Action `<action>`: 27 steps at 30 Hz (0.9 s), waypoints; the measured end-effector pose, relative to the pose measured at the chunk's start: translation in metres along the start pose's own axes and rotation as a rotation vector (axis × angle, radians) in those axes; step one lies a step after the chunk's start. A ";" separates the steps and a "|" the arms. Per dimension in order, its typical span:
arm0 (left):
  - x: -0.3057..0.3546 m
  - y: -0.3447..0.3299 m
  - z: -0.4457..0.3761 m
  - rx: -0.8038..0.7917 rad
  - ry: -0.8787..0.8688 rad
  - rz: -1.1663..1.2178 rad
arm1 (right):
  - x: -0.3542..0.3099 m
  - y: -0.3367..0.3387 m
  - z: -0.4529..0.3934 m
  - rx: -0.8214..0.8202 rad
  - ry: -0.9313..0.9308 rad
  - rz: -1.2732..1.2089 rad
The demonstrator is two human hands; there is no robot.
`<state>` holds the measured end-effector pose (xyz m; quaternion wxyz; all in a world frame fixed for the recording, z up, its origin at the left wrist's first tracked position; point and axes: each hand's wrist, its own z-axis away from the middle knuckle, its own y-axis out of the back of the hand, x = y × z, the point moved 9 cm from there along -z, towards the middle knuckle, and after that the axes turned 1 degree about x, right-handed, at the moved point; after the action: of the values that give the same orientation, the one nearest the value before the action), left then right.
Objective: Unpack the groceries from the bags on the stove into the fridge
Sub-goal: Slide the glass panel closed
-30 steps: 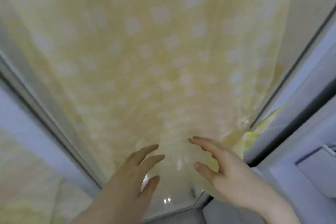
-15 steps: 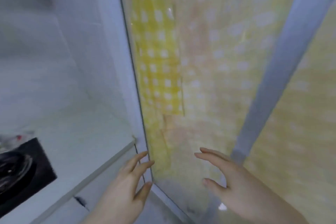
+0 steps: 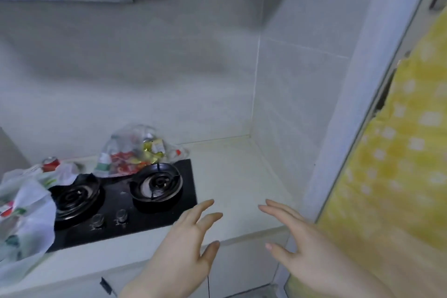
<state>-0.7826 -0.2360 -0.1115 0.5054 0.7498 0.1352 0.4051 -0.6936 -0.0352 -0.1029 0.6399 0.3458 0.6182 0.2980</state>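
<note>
Bags of groceries sit on the stove (image 3: 125, 203) at the lower left of the frame. One clear bag (image 3: 135, 152) at the back looks full of packets and a bottle. A white bag (image 3: 24, 220) at the far left edge looks full too, with a red can (image 3: 50, 163) near it. Both hands hold nothing. The left hand (image 3: 183, 249) and right hand (image 3: 304, 249) hover low in the middle, fingers spread and loose. So I think a lot is left to unpack. I cannot see inside the fridge.
</note>
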 end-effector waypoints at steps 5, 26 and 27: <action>-0.072 0.022 0.005 0.115 0.205 -0.021 | -0.020 -0.032 -0.080 -0.135 0.149 0.006; -0.197 0.085 0.189 0.514 1.032 -0.146 | -0.196 -0.188 -0.243 -0.646 0.721 -0.008; -0.205 0.091 0.197 0.526 1.047 -0.145 | -0.207 -0.196 -0.244 -0.655 0.732 -0.003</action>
<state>-0.7846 -0.5305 -0.1609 0.1948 0.5392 0.5134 0.6385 -0.9584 -0.2988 -0.1396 0.4563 -0.0018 0.6769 0.5776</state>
